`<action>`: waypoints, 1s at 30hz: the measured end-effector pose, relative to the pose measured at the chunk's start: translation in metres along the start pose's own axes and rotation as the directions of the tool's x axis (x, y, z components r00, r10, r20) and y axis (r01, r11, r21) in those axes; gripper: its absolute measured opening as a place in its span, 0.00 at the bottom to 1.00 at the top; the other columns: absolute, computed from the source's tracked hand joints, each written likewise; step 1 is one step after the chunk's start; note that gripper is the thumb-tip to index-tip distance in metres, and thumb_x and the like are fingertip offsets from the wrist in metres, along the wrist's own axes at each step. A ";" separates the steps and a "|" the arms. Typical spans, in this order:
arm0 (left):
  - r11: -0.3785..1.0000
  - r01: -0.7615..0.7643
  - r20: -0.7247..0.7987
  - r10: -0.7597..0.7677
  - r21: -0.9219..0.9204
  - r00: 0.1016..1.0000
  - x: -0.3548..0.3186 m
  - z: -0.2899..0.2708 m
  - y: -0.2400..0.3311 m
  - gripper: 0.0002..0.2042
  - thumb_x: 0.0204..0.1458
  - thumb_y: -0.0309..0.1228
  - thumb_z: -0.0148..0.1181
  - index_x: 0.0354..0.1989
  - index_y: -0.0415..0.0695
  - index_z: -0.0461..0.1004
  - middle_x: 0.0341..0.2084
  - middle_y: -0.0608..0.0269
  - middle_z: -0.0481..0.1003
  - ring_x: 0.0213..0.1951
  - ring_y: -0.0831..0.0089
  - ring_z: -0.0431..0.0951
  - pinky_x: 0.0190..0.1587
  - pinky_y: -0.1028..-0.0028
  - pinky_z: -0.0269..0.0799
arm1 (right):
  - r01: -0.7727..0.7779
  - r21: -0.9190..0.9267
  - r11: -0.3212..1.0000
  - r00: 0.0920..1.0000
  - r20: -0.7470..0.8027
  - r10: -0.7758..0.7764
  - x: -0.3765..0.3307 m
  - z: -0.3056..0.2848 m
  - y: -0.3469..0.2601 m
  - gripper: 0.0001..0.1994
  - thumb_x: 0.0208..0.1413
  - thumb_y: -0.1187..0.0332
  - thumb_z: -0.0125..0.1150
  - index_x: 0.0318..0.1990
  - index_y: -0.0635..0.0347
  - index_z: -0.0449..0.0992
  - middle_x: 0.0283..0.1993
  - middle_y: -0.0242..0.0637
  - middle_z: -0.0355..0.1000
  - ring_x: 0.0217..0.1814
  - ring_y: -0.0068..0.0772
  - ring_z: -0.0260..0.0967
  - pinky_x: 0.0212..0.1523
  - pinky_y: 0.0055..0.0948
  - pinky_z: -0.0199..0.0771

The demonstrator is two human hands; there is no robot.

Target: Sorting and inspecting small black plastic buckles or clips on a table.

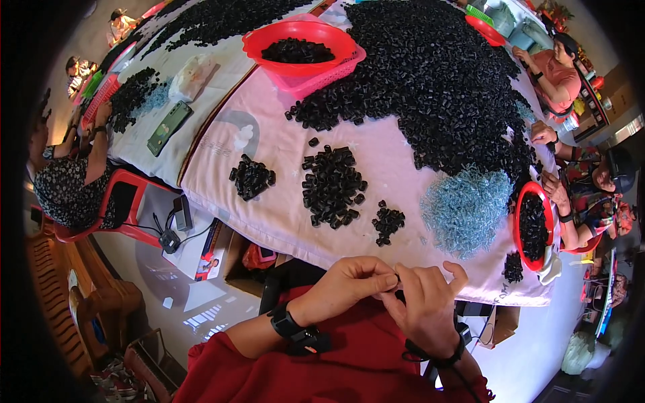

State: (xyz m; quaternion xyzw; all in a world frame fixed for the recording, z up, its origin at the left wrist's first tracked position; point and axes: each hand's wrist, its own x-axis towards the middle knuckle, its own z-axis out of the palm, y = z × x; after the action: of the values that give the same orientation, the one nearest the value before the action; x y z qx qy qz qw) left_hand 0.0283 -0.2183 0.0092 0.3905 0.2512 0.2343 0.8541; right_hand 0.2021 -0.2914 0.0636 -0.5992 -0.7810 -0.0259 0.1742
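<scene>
My left hand (pixel 349 283) and my right hand (pixel 430 305) meet at the table's near edge, fingertips pinched together. Between them is a small black plastic piece (pixel 400 294), mostly covered by the fingers. The little finger of my right hand sticks out to the side. Just beyond my hands lies a small cluster of black plastic pieces (pixel 388 223). Farther off is a larger pile of short black tube-like pieces (pixel 331 188), with another small heap (pixel 252 178) to its left. A mound of tiny clear bluish parts (pixel 467 211) sits to the right.
A huge spread of black pieces (pixel 430 80) covers the far table. A red basin (pixel 299 54) rests in a pink basket (pixel 316 82). At right stands a red tray (pixel 535 228) of black pieces. A green phone (pixel 169 127) lies left. Several people sit around the table.
</scene>
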 end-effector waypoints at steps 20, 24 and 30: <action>0.972 0.180 0.087 -0.168 -0.155 0.982 0.003 -0.010 -0.007 0.18 0.66 0.45 0.60 0.42 0.39 0.79 0.34 0.62 0.81 0.37 0.75 0.82 0.45 0.73 0.80 | 0.103 -0.054 0.993 0.994 -0.034 -0.105 -0.006 0.010 0.006 0.16 0.53 0.62 0.71 0.43 0.64 0.76 0.31 0.29 0.66 0.32 0.29 0.66 0.59 0.48 0.57; 0.975 0.180 0.104 -0.167 -0.129 0.980 0.005 -0.008 -0.005 0.18 0.66 0.45 0.60 0.41 0.40 0.79 0.33 0.62 0.82 0.36 0.76 0.82 0.43 0.74 0.79 | 0.155 -0.098 0.983 0.988 -0.009 -0.157 -0.008 0.006 0.010 0.16 0.56 0.60 0.69 0.42 0.66 0.77 0.33 0.33 0.68 0.32 0.30 0.67 0.60 0.50 0.58; 0.976 0.203 0.068 -0.198 -0.078 0.978 0.009 -0.006 0.003 0.15 0.65 0.42 0.60 0.39 0.40 0.80 0.31 0.63 0.81 0.34 0.77 0.82 0.41 0.76 0.80 | 0.029 -0.057 0.998 0.999 -0.037 -0.031 -0.003 0.011 0.004 0.15 0.53 0.65 0.70 0.44 0.63 0.75 0.33 0.32 0.66 0.34 0.32 0.67 0.64 0.53 0.54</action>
State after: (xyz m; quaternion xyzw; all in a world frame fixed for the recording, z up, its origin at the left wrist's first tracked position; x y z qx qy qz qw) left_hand 0.0308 -0.2075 0.0062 0.3335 0.2535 0.1455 0.8963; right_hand 0.2042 -0.2904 0.0512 -0.5916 -0.7853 -0.0621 0.1716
